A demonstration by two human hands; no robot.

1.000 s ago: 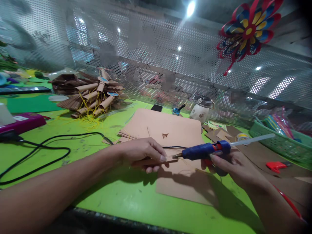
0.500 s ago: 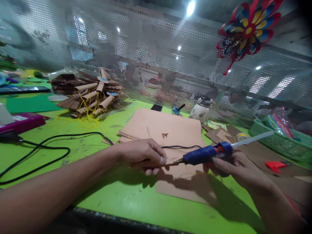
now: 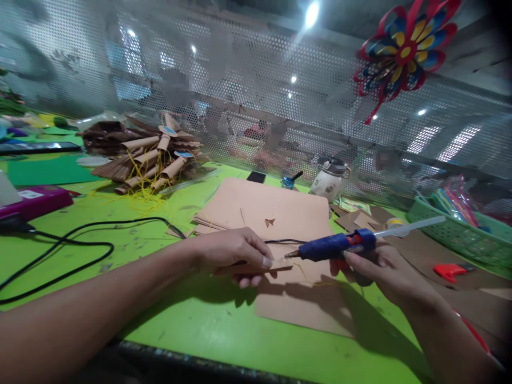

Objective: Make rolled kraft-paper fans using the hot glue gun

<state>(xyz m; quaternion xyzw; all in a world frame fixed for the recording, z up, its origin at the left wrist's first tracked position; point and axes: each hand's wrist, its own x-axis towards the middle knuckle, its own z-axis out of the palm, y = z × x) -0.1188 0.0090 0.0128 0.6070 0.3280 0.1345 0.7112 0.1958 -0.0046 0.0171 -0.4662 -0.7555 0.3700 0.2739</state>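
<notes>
One folded strip of brown paper (image 3: 282, 266) is pinched between the thumb and fingers of the left hand (image 3: 240, 257), above the front half of a green tabletop (image 3: 192, 325), near the middle of its front edge. One blue glue gun (image 3: 330, 247), gripped in the right hand (image 3: 372, 264), points its metal nozzle at the strip's outer end; whether the two touch cannot be told. One translucent glue stick (image 3: 416, 226) juts from the gun's rear. Beneath the hands lies one brown sheet (image 3: 304, 312), in front of a stack of brown paper (image 3: 276, 200), its sheets too close to count, topped by one small dark paper scrap (image 3: 269, 222). Beyond the stack, toward the back edge, stand one pale jug (image 3: 328, 180) with a dark lid and one small blue jar (image 3: 287, 183), beside one flat black object (image 3: 256, 177). At back left, a pile of folded brown paper pieces (image 3: 158, 154) tied with yellow string shows two blue labels. Toward the right edge sit one green basket (image 3: 464, 234) of wrapped items and one red-handled tool (image 3: 450, 272). One purple box (image 3: 40, 201) rests by the left edge.
</notes>
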